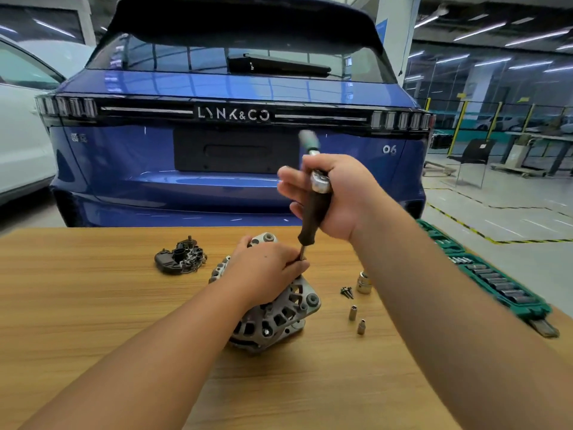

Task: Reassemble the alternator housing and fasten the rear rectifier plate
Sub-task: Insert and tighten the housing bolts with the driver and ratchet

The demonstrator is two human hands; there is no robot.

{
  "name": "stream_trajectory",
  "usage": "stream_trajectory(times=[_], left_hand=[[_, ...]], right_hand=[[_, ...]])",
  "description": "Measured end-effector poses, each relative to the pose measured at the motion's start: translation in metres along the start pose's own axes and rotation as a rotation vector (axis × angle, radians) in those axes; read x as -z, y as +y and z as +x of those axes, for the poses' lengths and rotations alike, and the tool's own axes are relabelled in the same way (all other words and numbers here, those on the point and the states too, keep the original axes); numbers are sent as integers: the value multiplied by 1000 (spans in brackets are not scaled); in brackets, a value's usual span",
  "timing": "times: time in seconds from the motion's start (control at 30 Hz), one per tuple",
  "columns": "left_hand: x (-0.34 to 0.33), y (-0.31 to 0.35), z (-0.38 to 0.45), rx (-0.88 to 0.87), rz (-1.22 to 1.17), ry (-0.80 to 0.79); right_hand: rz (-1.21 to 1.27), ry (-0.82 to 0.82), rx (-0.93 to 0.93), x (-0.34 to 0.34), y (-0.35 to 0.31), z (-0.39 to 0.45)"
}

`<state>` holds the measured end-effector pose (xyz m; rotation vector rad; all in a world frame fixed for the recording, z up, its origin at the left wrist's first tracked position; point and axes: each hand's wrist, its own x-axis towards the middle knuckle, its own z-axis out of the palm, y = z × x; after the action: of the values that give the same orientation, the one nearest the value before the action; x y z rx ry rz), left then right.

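— Background: blue car [235, 144], rear facing; wooden table [93, 305] in front. Next?
— Green socket tray [496, 283], right edge. Alternator housing [279, 318], table centre, left hand [266, 271] curled over its top and pinching the tool shaft.
— Tool?
— Driver [313, 218], tilted, right hand [338, 197] wrapped round it.
— Smaller?
— Rectifier plate [179, 257], left of the housing, apart; sockets [363, 282], screws [347, 291] to its right

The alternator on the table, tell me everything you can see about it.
The alternator is a grey cast-metal housing with ribbed vent slots and bolt lugs, lying tilted on the wooden table. The left hand rests on top, fingers round a driver's shaft where it meets the housing; the right hand grips the handle. The rectifier plate lies apart.
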<state>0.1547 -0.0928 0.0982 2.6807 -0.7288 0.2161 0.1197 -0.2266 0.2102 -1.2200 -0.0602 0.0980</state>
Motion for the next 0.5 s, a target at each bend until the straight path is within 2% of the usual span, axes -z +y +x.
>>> stream_trajectory(times=[0.1, 0.17, 0.23, 0.3, 0.37, 0.43, 0.5], left_hand=[[-2, -3, 2, 8, 18, 18], [-3, -4, 4, 8, 39, 0], [-3, -3, 5, 2, 43, -8], [-4, -2, 4, -8, 51, 7], [-4, -1, 0, -7, 7, 39], [-4, -1, -2, 61, -73, 89], [-10, -8, 3, 12, 100, 97]], right_hand=[[346, -7, 138, 4, 26, 6], [339, -85, 359, 6, 42, 4], [84, -86, 743, 10, 55, 4], [-290, -32, 1140, 16, 62, 6], [-632, -1, 1400, 21, 64, 9], [-875, -2, 1463, 25, 63, 10], [-1014, -79, 1386, 29, 56, 5]])
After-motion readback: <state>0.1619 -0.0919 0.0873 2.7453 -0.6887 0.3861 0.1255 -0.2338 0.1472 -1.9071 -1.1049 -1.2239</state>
